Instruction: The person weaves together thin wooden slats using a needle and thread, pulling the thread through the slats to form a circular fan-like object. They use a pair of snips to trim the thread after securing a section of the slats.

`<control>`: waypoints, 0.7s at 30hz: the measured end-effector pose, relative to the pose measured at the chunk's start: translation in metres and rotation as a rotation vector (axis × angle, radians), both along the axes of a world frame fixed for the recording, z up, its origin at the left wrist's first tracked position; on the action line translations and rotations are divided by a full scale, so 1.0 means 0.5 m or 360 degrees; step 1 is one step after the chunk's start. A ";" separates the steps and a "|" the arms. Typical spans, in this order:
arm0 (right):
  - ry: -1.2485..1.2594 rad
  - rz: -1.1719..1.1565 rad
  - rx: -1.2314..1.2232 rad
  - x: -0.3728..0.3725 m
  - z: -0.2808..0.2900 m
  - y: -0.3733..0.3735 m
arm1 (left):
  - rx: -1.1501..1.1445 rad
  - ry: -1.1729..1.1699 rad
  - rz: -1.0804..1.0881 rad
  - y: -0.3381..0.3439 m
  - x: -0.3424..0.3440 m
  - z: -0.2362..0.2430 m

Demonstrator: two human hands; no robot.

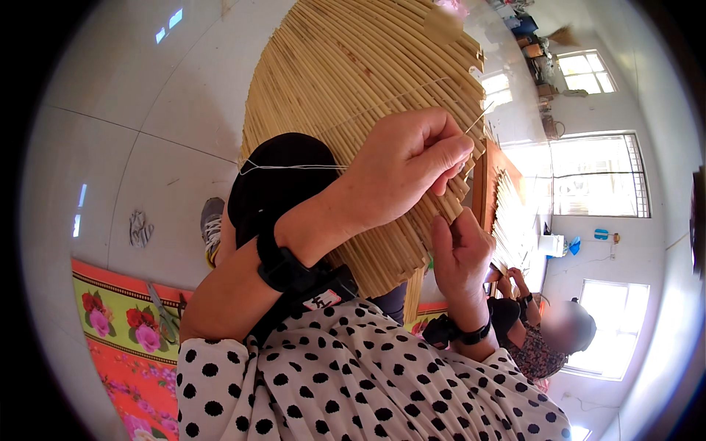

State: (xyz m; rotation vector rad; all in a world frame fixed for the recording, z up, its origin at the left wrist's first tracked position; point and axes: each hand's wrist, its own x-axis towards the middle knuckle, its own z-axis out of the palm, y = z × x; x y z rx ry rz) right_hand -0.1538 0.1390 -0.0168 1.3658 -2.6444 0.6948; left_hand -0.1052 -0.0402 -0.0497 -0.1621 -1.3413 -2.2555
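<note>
As the stick mat (pixel 346 66) is spread beneath both hands, a thin strand (pixel 482 116) is pinched in the closed fingers of the left hand (pixel 404 169); stick ends at its edge are gripped by the right hand (pixel 465 257). White thread (pixel 294 167) is best kept snug, untangled, with sticks held flush.

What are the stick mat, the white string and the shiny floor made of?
The mat looks like dried reed or bamboo, smooth: slim, round, tan stalks. The string could be cotton or nylon: thin and pale, its finish too fine to tell. The floor is probably polished tile, because it mirrors light and has dark joint lines.
</note>
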 end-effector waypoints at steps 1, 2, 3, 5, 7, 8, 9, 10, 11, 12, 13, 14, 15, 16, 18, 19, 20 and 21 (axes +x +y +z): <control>-0.0066 -0.0014 -0.0018 0.000 0.001 -0.001 | 0.0007 0.0006 0.0000 -0.002 0.000 -0.001; -0.0136 -0.0035 -0.0041 0.002 0.001 -0.003 | 0.0009 0.0010 -0.0007 -0.002 0.000 -0.002; -0.0205 -0.0055 -0.0064 0.003 0.001 -0.005 | 0.0020 0.0016 -0.0001 -0.003 0.002 -0.004; -0.0183 0.0015 -0.0113 -0.001 0.002 -0.011 | 0.0043 0.0026 0.0009 -0.005 0.006 -0.006; -0.0193 0.0046 -0.0153 -0.005 0.001 -0.020 | 0.0036 0.0030 -0.0001 -0.007 0.008 -0.003; -0.0216 0.0046 -0.0168 -0.007 -0.001 -0.025 | 0.0035 0.0028 -0.0004 -0.007 0.010 -0.001; -0.0198 0.0026 -0.0161 -0.006 -0.001 -0.030 | 0.0041 0.0020 -0.0001 -0.007 0.012 0.000; -0.0180 0.0004 -0.0154 -0.004 -0.002 -0.034 | 0.0047 0.0011 0.0001 -0.007 0.015 0.001; -0.0119 -0.0037 -0.0128 0.000 0.001 -0.040 | 0.0051 0.0005 0.0001 -0.006 0.017 0.002; -0.0059 -0.0079 -0.0101 0.003 0.002 -0.044 | 0.0057 0.0004 0.0001 -0.006 0.019 0.003; 0.0004 -0.0082 -0.0083 0.005 0.001 -0.046 | 0.0063 0.0003 0.0000 -0.005 0.021 0.003; 0.0076 -0.0083 -0.0072 0.006 0.003 -0.050 | 0.0063 0.0012 0.0001 -0.007 0.022 0.006; 0.0149 -0.0084 -0.0061 0.006 0.005 -0.051 | 0.0074 0.0002 -0.0018 -0.006 0.022 0.003; 0.0131 -0.0085 -0.0029 0.007 0.007 -0.047 | 0.0086 -0.0009 -0.0037 -0.002 0.021 -0.003; 0.0117 -0.0052 -0.0010 0.003 0.013 -0.048 | 0.0118 -0.0006 -0.0044 -0.003 0.017 -0.006; 0.0042 -0.0028 -0.0021 -0.001 0.016 -0.050 | 0.0161 -0.0004 -0.0049 -0.002 0.015 -0.009; -0.0037 -0.0010 -0.0026 -0.005 0.016 -0.048 | 0.0209 -0.0006 -0.0062 0.000 0.013 -0.010; -0.0117 0.0010 -0.0031 -0.009 0.020 -0.047 | 0.0194 -0.0016 -0.0060 -0.002 0.014 -0.006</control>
